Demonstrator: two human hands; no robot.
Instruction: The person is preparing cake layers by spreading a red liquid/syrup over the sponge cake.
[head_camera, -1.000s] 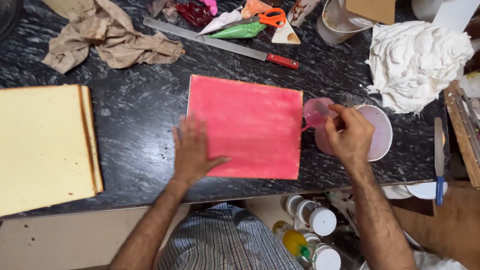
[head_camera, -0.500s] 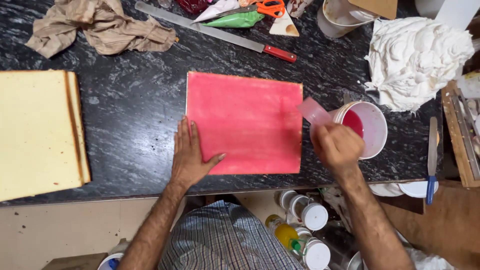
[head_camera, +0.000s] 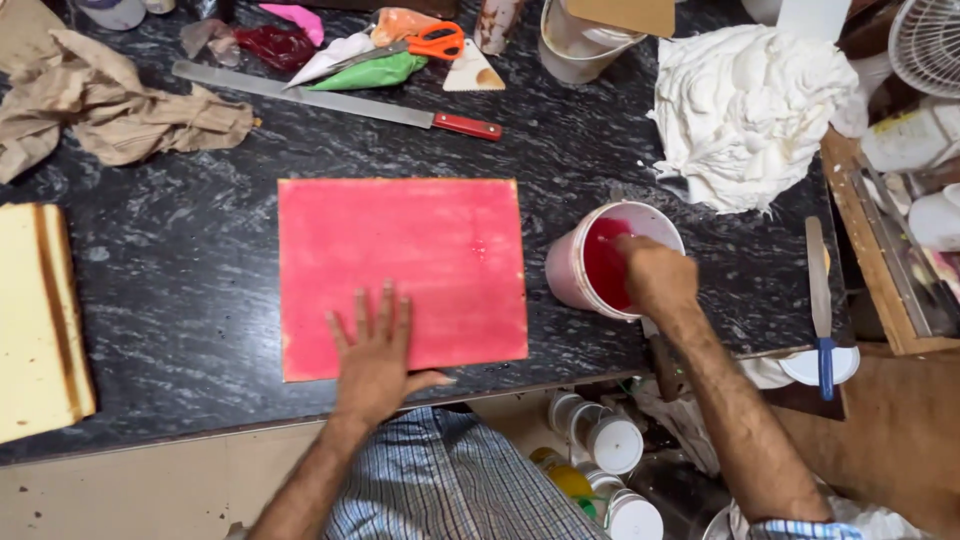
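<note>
A flat pink-red cake sheet (head_camera: 400, 262) lies on the black marble counter (head_camera: 180, 250). My left hand (head_camera: 378, 350) rests flat on its near edge, fingers spread, holding nothing. Just right of the sheet stands a tilted white tub (head_camera: 585, 262) of red liquid. My right hand (head_camera: 655, 275) reaches into the tub's mouth with its fingers curled; what they hold is hidden inside the tub.
A yellow sponge sheet (head_camera: 40, 320) lies at the left edge. A long red-handled knife (head_camera: 330, 98), piping bags, orange scissors (head_camera: 432, 42) and crumpled brown paper (head_camera: 110, 105) sit at the back. A mound of white cream (head_camera: 745, 110) and a blue-handled spatula (head_camera: 820, 300) are on the right.
My right hand carried a small pink cup from above the sheet's right edge down into the tub. My left hand stayed flat on the sheet. The camera view shifted.
</note>
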